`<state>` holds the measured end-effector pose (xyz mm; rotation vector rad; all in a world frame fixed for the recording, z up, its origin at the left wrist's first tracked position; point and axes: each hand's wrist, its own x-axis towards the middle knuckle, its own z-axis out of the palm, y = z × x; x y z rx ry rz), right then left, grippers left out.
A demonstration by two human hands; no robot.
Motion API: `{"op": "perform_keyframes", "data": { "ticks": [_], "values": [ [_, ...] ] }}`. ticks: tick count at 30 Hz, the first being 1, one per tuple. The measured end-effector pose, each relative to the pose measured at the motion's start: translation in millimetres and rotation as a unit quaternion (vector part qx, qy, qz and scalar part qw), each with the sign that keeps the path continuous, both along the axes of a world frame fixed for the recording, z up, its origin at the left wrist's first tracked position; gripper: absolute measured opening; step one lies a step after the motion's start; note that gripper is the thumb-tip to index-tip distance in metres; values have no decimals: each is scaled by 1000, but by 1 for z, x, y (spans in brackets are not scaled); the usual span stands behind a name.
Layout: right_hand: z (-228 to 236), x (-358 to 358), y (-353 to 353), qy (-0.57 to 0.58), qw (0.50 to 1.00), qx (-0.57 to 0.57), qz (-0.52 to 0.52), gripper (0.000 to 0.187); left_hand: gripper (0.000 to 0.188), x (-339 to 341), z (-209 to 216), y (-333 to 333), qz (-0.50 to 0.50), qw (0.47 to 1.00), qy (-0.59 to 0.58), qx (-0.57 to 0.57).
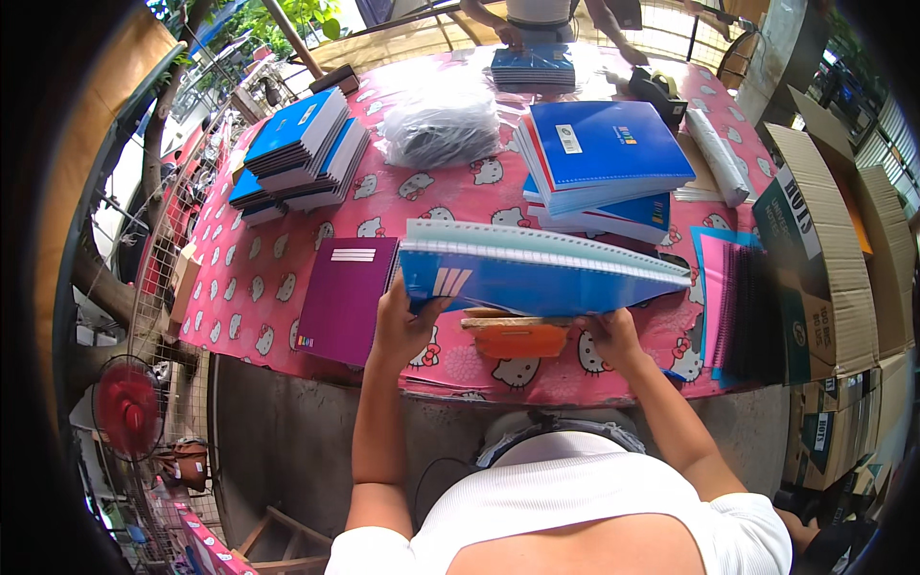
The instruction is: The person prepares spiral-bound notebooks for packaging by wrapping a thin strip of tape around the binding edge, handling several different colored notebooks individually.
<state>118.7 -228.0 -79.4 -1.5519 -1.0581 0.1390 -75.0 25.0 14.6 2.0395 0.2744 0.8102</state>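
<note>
Left hand [404,324] and right hand [616,337] clasp a blue spiral notebook [537,281], perhaps two, from below.

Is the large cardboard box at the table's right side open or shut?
Open: the cardboard box has its flaps raised, and something orange shows between them.

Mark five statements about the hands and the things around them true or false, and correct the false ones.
1. The left hand grips the left end of a blue notebook. True.
2. The right hand rests on the purple notebook. False: the right hand is at the blue notebook's lower edge.
3. The purple notebook lies left of the blue notebook. True.
4. The tablecloth is plain green. False: the tablecloth is pink with cat figures.
</note>
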Motion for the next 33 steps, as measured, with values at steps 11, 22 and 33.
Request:
{"op": "perform_keyframes", "data": {
  "ticks": [11, 22, 33],
  "values": [
    [-16, 4, -2, -16, 999, -43, -6, 30, 30, -7, -41, 19, -54, 996, 64, -19],
    [-41, 12, -7, -60, 990, -122, 32, 45, 38, -39, -134, 16, -54, 970, 94, -216],
    [29, 6, 17, 173, 976, 109, 77, 35, 32, -1, -52, -24, 79, 967, -145, -195]
  ]
}}
